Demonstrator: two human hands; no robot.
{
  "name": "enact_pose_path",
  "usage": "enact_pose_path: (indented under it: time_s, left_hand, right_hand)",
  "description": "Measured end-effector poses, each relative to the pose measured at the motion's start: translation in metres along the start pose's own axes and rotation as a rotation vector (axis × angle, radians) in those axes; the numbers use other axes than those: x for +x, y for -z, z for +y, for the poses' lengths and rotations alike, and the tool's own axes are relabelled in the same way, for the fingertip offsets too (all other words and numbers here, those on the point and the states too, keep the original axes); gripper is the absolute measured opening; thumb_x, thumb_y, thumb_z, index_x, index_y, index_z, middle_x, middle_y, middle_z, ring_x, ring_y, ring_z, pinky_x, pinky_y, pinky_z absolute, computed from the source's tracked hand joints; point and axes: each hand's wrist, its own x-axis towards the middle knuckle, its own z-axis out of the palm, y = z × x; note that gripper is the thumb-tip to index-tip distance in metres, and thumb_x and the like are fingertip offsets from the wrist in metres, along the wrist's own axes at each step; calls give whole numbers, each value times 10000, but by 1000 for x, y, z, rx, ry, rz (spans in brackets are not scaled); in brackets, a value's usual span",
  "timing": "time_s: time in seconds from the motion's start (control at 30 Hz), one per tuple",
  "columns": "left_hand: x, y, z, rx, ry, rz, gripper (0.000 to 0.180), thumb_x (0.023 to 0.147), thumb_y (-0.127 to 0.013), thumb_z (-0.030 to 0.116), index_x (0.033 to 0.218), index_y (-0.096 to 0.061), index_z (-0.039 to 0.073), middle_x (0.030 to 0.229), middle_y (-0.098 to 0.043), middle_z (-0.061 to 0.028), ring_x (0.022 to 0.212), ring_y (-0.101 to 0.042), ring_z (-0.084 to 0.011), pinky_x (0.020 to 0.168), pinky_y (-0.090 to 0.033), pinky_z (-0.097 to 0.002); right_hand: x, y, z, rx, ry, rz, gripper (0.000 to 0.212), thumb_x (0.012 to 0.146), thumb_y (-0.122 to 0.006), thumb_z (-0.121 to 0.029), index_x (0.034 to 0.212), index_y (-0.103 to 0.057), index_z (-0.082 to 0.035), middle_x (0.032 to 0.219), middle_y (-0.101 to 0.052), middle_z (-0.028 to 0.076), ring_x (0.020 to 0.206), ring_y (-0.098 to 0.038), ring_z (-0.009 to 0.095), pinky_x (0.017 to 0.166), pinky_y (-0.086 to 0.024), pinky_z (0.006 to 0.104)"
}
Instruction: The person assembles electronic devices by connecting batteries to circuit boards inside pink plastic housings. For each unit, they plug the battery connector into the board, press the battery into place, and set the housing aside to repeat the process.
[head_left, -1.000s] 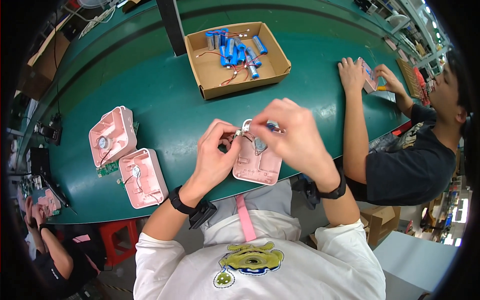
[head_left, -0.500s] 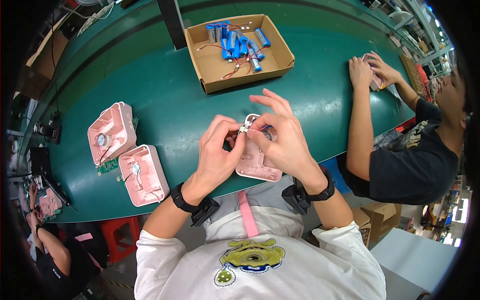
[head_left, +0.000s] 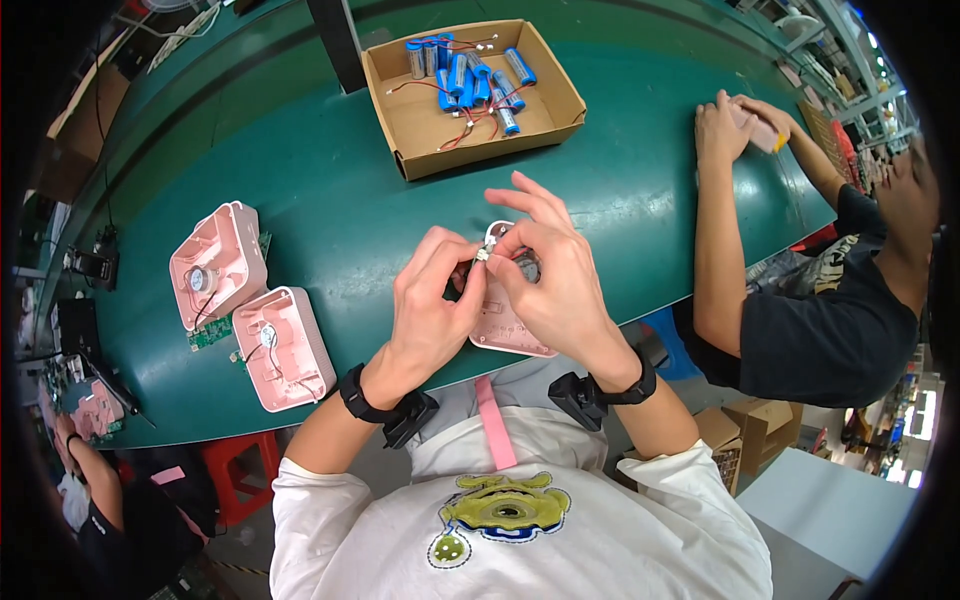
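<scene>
Close to the table's near edge, a pink plastic housing (head_left: 508, 330) lies with its moulded inside facing up, partly covered by my hands. Above its far end, my left hand (head_left: 428, 295) pinches a small white connector (head_left: 483, 254) between thumb and forefinger. The thumb and index finger of my right hand (head_left: 560, 280) close on the same connector from the other side, while its other fingers stretch out. Fingertips hide much of the connector and whatever joins it.
Beyond my hands stands a cardboard box (head_left: 420, 155) with several blue cylindrical batteries (head_left: 468, 85) on red and black leads. At left are two open pink housings (head_left: 308, 340) with speakers, and green circuit boards (head_left: 208, 335). A co-worker's hands (head_left: 722, 130) hold a pink part at right.
My hands stay pinched at the connector, shifting only slightly. At right, the co-worker has turned and lifted the pink part. The whole view has moved a little.
</scene>
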Motion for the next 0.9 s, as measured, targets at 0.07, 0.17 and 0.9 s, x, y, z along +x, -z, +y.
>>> enact_pose_path:
  time_s: [0.07,0.17,0.9]
  left_hand:
    - [0,2,2,21,-3,-20,198,857,-727,-108,1035,-668,-44,932,-630,-120,679,-626,-202,596,-515,-324]
    - [-3,2,1,26,12,-35,217,853,-733,-97,1056,-677,-45,950,-634,-120,703,-636,-198,600,-521,-317]
    - [-50,94,91,225,88,-79,310,906,-775,97,1171,-662,-17,1102,-640,-178,900,-696,-324,718,-574,-406]
  right_hand:
    - [1,-1,0,-2,1,4,37,814,-727,15,819,-691,6,1417,-655,178,1484,-458,413,1032,-514,466]
    - [0,-2,1,0,-4,2,38,820,-724,18,836,-690,9,1417,-655,182,1482,-464,411,1020,-522,461]
    - [43,116,62,-556,-196,64,183,999,-664,-63,1167,-684,7,1117,-745,122,1057,-703,249,956,-524,349]
